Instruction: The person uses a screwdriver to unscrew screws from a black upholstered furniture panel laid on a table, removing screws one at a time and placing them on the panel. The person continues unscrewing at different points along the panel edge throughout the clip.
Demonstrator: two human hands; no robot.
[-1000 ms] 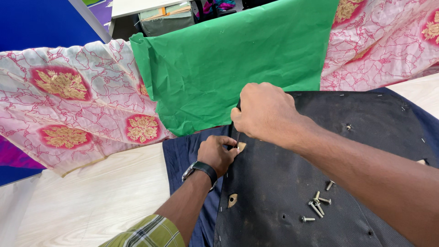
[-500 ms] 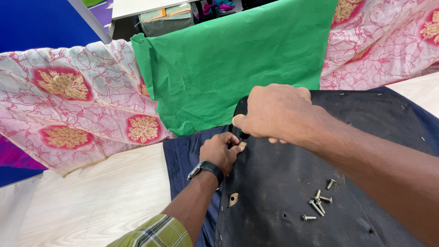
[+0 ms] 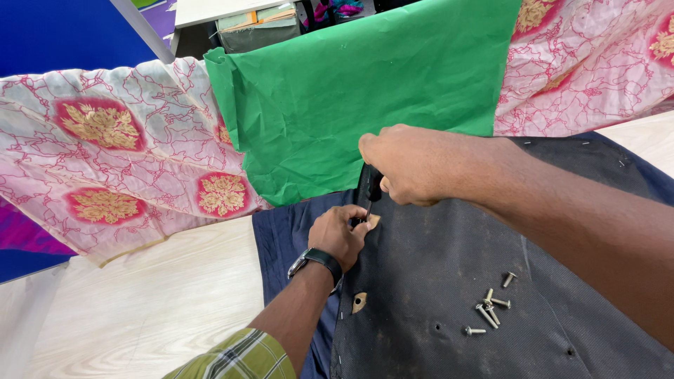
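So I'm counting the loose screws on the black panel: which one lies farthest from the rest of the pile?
The screw lowest in view, lying flat below and left of the cluster; another screw also sits a little apart, but closer, up right.

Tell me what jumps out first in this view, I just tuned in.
A bright green sheet hangs at top centre over pink patterned cloth. Below it, the right hand grips a black-handled tool pointing down to the left hand on a black fabric panel. Loose screws lie lower right.
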